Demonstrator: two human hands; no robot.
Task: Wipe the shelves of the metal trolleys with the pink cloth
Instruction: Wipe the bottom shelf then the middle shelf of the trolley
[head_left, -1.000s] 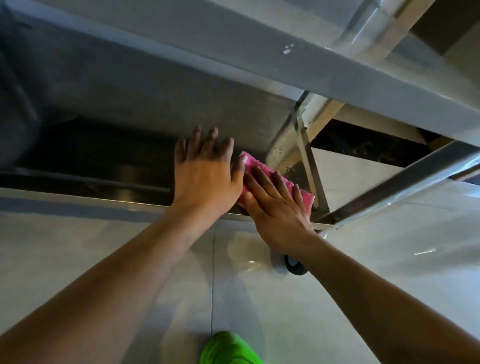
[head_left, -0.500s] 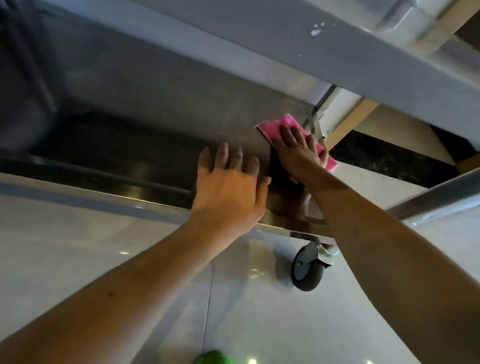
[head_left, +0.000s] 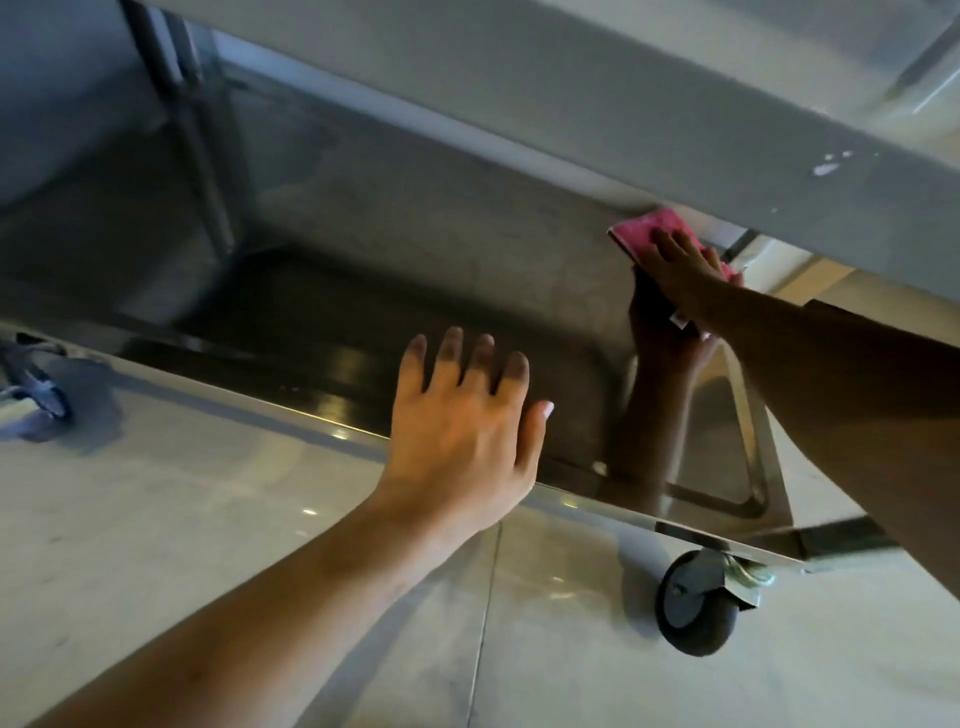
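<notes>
1. At the far left I see a caster wheel (head_left: 36, 387) of the trolley, blurred and half cut off by the edge of my view, standing on the pale tiled floor (head_left: 182, 519).
2. Above it an upright metal post (head_left: 200, 150) runs from the upper shelf down to the back of the bottom shelf.
3. The bottom shelf (head_left: 332, 291) is a shallow metal tray with a raised front rim; its surface is dark and mirrors what lies above it.
4. My left hand (head_left: 467, 431) lies over the front rim of that shelf, fingers straight and slightly spread, the thumb out to the right. It holds nothing. I cannot tell whether the fingertips touch the shelf surface.
5. Right of it, a reflection of my right arm shows in the metal.
6. My right hand (head_left: 680, 265) lies flat on the pink cloth (head_left: 641, 234), fingers straight and pressing it down on the bottom shelf near its far right corner, just under the edge of the upper shelf (head_left: 571, 119).
7. Part of the cloth sticks out ahead of the fingers and a little past the hand on the right.
8. Below the shelf's front right corner stands a dark caster wheel (head_left: 696, 603) on the floor.
</notes>
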